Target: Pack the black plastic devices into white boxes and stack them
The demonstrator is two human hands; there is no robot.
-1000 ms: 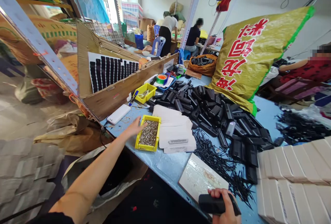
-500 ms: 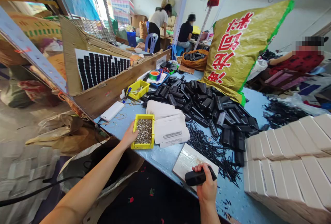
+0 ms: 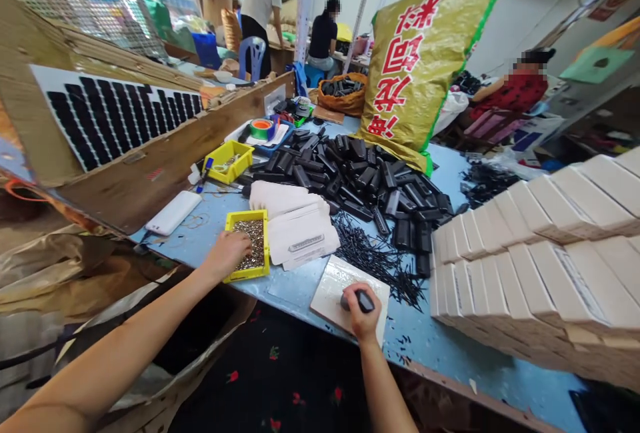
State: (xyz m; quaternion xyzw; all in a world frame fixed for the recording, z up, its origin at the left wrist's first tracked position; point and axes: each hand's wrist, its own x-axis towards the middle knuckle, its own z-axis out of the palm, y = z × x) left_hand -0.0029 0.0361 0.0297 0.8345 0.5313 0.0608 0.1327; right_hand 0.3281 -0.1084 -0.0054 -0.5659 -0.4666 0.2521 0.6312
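My left hand (image 3: 231,254) is over the yellow tray (image 3: 266,266), its fingers curled down among the small shiny metal pieces (image 3: 256,233) inside. Whatever its fingertips pinch is hidden. My right hand (image 3: 362,312) wraps round a black plastic casing (image 3: 365,300), which stands roughly upright above a white square board (image 3: 330,280). Flat white cartons (image 3: 300,220) lie beside the tray. To the right of them are a heap of thin black strips (image 3: 370,253) and, farther back, a big pile of black plastic casings (image 3: 340,176).
Stacked white boxes (image 3: 530,273) fill the right side. A gold sack (image 3: 405,66) stands behind the pile. At left are a white phone-like object (image 3: 173,212), a second yellow tray (image 3: 229,161) and a wooden board (image 3: 165,153). Several people sit or stand farther back.
My left hand has gone from the tray's left rim into the metal pieces. My right hand has turned the black casing from lying sideways to roughly upright over the board. The view has shifted right.
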